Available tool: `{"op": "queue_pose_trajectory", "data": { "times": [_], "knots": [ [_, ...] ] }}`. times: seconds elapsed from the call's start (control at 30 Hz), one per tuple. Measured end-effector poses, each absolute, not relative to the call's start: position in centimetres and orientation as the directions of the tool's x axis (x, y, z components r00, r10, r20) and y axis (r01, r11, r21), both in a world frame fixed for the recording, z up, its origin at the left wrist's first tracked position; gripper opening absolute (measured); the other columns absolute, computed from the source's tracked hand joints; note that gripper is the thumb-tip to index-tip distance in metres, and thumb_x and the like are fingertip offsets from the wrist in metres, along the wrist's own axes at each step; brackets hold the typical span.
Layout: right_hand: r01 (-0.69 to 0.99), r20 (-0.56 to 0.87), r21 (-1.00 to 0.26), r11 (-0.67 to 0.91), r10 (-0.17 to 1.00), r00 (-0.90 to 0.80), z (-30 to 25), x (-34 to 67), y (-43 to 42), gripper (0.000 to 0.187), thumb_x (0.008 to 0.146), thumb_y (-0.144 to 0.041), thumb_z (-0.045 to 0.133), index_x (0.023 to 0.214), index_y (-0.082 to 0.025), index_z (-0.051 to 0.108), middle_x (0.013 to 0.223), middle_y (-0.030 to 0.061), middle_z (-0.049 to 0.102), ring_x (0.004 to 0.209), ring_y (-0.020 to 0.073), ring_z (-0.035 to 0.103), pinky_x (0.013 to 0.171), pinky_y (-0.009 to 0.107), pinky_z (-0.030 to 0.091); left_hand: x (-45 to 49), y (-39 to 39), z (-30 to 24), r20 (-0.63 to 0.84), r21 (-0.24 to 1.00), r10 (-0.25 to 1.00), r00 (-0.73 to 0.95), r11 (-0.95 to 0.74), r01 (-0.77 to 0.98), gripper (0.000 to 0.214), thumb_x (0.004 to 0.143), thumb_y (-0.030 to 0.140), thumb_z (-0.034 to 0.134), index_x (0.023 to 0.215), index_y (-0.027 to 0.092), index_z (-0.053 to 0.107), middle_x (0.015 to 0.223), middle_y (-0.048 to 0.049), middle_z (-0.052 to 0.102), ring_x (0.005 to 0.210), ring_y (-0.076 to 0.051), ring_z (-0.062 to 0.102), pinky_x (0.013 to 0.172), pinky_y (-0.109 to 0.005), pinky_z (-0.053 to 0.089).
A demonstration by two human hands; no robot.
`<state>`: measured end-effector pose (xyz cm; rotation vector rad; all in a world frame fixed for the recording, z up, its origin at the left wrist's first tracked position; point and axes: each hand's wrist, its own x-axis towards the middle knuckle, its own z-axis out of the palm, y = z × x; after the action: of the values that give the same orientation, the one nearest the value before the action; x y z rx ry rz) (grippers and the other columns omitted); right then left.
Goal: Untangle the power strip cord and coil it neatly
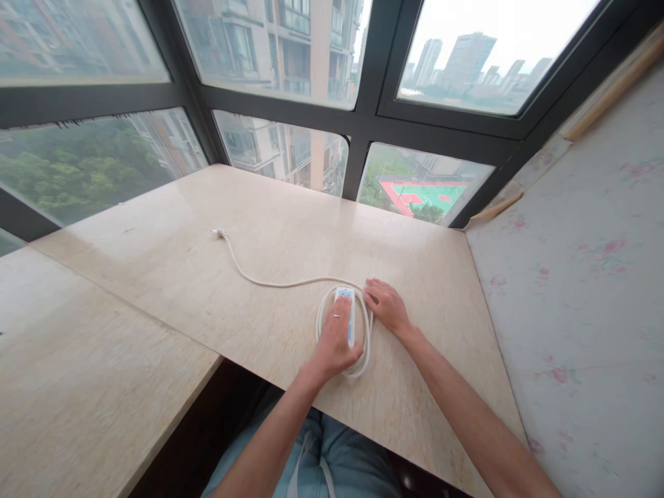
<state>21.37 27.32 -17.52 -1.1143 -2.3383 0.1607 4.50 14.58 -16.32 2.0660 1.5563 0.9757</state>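
A white power strip (351, 333) with a light blue face lies on the stone counter, its long side pointing away from me. My left hand (336, 340), a ring on one finger, rests over the strip and grips it, hiding much of its face. White power cord (280, 284) loops around the strip in several turns. At the upper right of the loops, my right hand (386, 306) has its thumb and fingers closed at the cord; the exact grip is partly hidden. The cord's loose length curves away to the left, ending in a plug (218, 234).
The beige counter (171, 277) runs up to dark-framed windows (290, 104). A flowered wall (581, 304) bounds it on the right. At the lower left, the counter's front edge turns a corner over a dark gap (207, 422). My legs are below the edge.
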Motion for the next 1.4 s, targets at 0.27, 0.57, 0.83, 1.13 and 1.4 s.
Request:
{"op": "queue_pose_trajectory", "data": {
  "times": [0.27,0.57,0.83,1.13,1.4],
  "knots": [
    [0.609,0.408,-0.509,0.608,0.793,-0.451,-17.8,22.0,28.3,0.026,0.089,-0.027,0.056,0.108,-0.020,0.071,0.124,0.0126,0.067,0.119,0.0249,0.059,0.105,0.045,0.044,1.4,15.9,-14.5,0.178,0.666,0.813,0.554,-0.514,0.540,0.094,0.067,0.017,0.058,0.153,0.015,0.018,0.160,-0.0160,0.019,0.149,-0.029,0.012,0.120,-0.051,0.019],
    [0.584,0.411,-0.562,0.586,0.810,-0.418,-18.1,22.5,29.6,0.041,0.074,-0.011,0.053,0.111,-0.018,0.070,0.120,0.0113,0.069,0.115,0.0242,0.061,0.104,0.044,0.044,2.0,15.0,-14.8,0.122,0.607,0.923,0.365,-0.360,0.709,0.096,0.066,0.019,0.059,0.150,0.004,0.016,0.160,-0.0241,0.004,0.148,-0.035,-0.001,0.120,-0.055,0.015],
    [0.615,0.410,-0.536,0.578,0.815,-0.409,-18.1,22.0,30.6,0.037,0.075,-0.013,0.054,0.105,-0.021,0.073,0.116,0.0092,0.070,0.112,0.0248,0.062,0.101,0.043,0.045,1.1,15.2,-13.7,0.058,0.563,0.918,0.392,-0.355,0.747,0.090,0.065,0.016,0.058,0.147,0.003,0.025,0.158,-0.0250,0.017,0.148,-0.034,0.009,0.120,-0.051,0.019],
    [0.618,0.387,-0.568,0.544,0.839,-0.383,-17.9,21.5,31.2,0.035,0.072,-0.017,0.059,0.105,-0.022,0.073,0.116,0.0084,0.070,0.112,0.0255,0.061,0.103,0.044,0.043,-2.7,17.7,-12.0,0.018,0.610,0.802,0.597,-0.482,0.629,0.083,0.062,0.011,0.058,0.143,0.020,0.041,0.158,-0.0125,0.026,0.146,-0.030,0.023,0.117,-0.047,0.026],
    [0.622,0.394,-0.555,0.552,0.833,-0.388,-17.8,21.3,31.3,0.043,0.069,-0.015,0.059,0.110,-0.021,0.070,0.116,0.0093,0.070,0.112,0.0267,0.061,0.103,0.045,0.043,-3.2,19.2,-11.4,0.079,0.621,0.709,0.701,-0.585,0.522,0.088,0.058,0.005,0.052,0.143,0.027,0.041,0.148,-0.0056,0.047,0.137,-0.025,0.042,0.114,-0.044,0.032]
  ]
}}
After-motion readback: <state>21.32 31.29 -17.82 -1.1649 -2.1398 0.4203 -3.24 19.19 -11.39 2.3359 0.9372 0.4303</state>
